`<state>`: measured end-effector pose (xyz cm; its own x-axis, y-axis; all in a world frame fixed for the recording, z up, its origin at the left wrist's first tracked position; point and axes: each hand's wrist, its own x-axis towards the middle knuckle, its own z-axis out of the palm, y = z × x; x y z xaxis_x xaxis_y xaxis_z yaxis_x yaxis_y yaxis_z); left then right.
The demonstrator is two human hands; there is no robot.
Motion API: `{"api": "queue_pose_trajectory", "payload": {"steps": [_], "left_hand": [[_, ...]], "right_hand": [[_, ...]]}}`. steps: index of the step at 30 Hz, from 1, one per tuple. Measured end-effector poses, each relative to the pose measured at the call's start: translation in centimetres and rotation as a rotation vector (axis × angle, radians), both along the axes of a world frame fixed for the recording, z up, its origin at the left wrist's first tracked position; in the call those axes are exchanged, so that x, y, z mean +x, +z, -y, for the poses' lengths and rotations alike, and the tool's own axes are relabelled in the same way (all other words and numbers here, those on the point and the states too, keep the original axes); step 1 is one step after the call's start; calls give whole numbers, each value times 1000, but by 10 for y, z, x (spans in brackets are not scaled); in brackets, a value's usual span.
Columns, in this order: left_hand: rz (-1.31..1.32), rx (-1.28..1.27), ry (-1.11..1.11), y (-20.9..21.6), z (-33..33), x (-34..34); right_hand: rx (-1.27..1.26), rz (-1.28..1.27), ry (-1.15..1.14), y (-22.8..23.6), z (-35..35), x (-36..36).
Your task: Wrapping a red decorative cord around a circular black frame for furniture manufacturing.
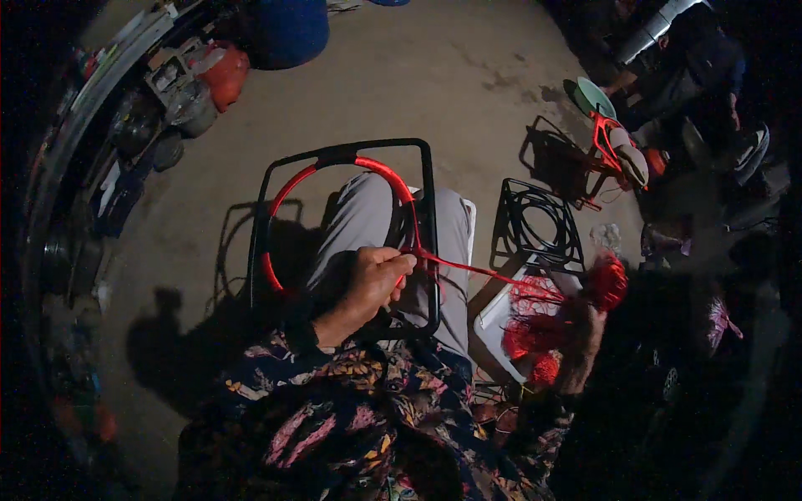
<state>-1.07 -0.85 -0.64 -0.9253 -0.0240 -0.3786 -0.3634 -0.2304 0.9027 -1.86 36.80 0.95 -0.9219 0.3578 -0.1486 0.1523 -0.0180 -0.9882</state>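
Observation:
A black rectangular metal frame (432,167) with rounded corners rests on my lap. Inside it is a ring (386,173), wrapped in red cord along parts of its curve. My left hand (380,275) is closed at the ring's right side, pinching the red cord there. From that pinch a taut strand of red cord (468,268) runs right, toward my right hand (582,338). A bundle of red cord (607,282) sits at the end of my right hand, which appears closed around it; the fingers are mostly hidden in dim light.
A white tray (493,321) with loose red cord stands at my right. Beyond it lie stacked black frames (535,219). Another person (710,67) sits at the far right, near a pale green basin (595,98) and a red-wrapped frame (603,138). Clutter lines the left; a blue barrel (288,33) stands far off.

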Motion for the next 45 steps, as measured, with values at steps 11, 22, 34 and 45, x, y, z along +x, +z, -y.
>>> {"api": "queue_pose_trajectory", "payload": {"steps": [11, 22, 34, 45], "left_hand": [[32, -2, -12, 0, 3, 3], [9, -14, -56, 6, 9, 9], [11, 15, -24, 8, 2, 13], [188, 327, 9, 24, 8, 7]], "right_hand": [[18, -78, -416, 30, -17, 50], [22, -34, 169, -20, 39, 21], [88, -117, 714, -46, 169, -15], [-148, 177, 375, -46, 132, 25]]}}
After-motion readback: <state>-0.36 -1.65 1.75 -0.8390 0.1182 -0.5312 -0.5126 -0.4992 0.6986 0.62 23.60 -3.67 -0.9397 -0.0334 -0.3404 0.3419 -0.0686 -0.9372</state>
